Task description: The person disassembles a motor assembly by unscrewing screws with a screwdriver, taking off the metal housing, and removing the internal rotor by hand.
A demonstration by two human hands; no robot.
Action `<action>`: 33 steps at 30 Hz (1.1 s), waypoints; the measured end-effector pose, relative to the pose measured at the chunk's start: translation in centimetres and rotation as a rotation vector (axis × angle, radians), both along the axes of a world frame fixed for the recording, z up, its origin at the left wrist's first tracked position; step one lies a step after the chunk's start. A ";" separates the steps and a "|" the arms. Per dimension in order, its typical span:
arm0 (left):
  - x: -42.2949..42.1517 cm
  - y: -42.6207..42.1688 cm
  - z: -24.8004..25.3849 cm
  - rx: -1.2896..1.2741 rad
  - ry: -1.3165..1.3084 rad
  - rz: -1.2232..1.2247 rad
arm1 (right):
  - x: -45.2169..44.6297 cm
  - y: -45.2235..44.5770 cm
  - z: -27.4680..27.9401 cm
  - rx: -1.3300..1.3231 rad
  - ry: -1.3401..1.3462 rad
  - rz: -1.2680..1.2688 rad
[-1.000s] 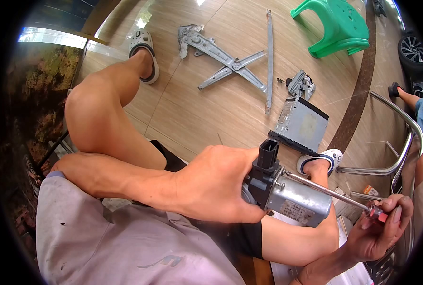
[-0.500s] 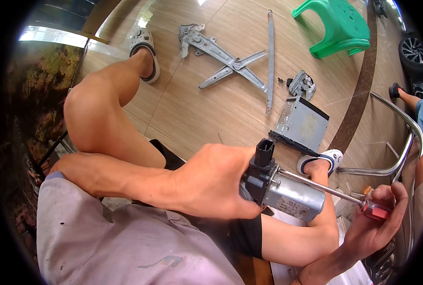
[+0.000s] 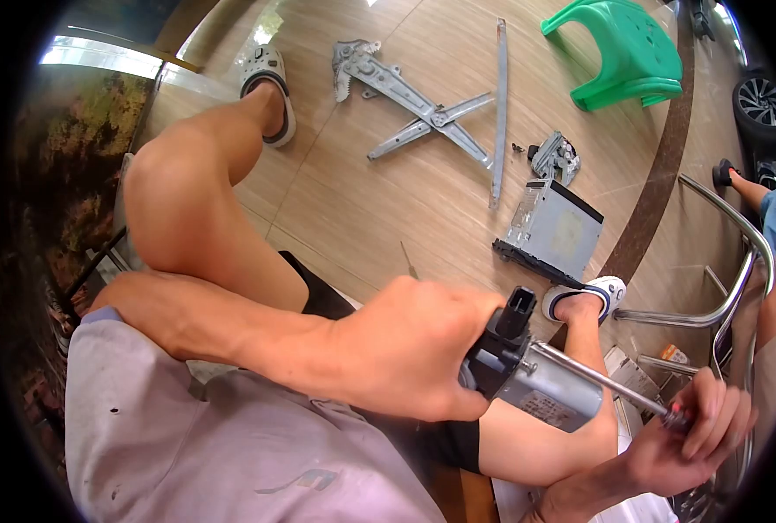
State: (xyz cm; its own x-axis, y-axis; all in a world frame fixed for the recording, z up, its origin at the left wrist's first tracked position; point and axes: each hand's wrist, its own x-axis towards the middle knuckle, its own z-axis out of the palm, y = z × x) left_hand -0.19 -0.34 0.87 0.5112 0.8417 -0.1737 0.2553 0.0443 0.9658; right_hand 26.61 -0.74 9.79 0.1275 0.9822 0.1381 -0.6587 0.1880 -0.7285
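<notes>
My left hand (image 3: 423, 349) is closed around the black gear housing of a small electric motor (image 3: 558, 401), with its silver can pointing right. A black plug socket (image 3: 519, 309) sticks up from the housing. My right hand (image 3: 693, 431) grips the handle of a screwdriver (image 3: 610, 383), fingers wrapped over it so only a bit of red shows. The screwdriver's shaft runs along the motor can, and its tip meets the housing beside a small screw. Whether the tip sits in a screw head I cannot tell.
On the tiled floor lie a scissor-type window regulator (image 3: 423, 113), a long metal rail (image 3: 499, 113), a metal latch part (image 3: 555, 159) and a silver box-shaped unit (image 3: 554, 231). Farther out stand a green plastic stool (image 3: 619, 52) and a chrome tube frame (image 3: 745, 235). Another person's leg (image 3: 741, 185) shows at right.
Both hands, with the motor and screwdriver, have shifted slightly down and right. My right hand's fingers have gone from spread around the red handle to curled over it.
</notes>
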 end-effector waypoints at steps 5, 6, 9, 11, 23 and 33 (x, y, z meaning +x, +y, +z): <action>0.3 -0.6 -0.6 -0.074 0.037 -0.027 | 0.6 -0.1 -0.1 -0.004 0.001 0.135; 0.3 -0.3 -0.4 -0.040 0.009 -0.011 | 0.5 0.3 0.2 -0.062 -0.064 0.189; 0.2 0.6 0.1 0.064 -0.057 0.032 | 1.6 -0.1 0.2 -0.152 -0.425 -0.060; 0.1 1.0 -0.1 0.136 -0.073 0.045 | 1.0 -0.1 -0.3 -0.196 -0.723 -0.209; -5.2 0.6 -2.7 0.269 0.214 0.003 | 1.2 0.5 -3.7 -0.335 -1.163 0.702; -9.0 -0.3 -3.2 0.399 0.310 -0.025 | -2.8 0.7 -4.7 -0.570 -1.296 0.834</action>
State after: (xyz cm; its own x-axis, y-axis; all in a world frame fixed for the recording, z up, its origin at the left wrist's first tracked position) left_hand -9.18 -0.67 -2.31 0.5078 0.8614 0.0122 0.5293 -0.3231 0.7845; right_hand 23.85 0.00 5.12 -0.3362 0.6749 -0.6568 0.6335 -0.3540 -0.6880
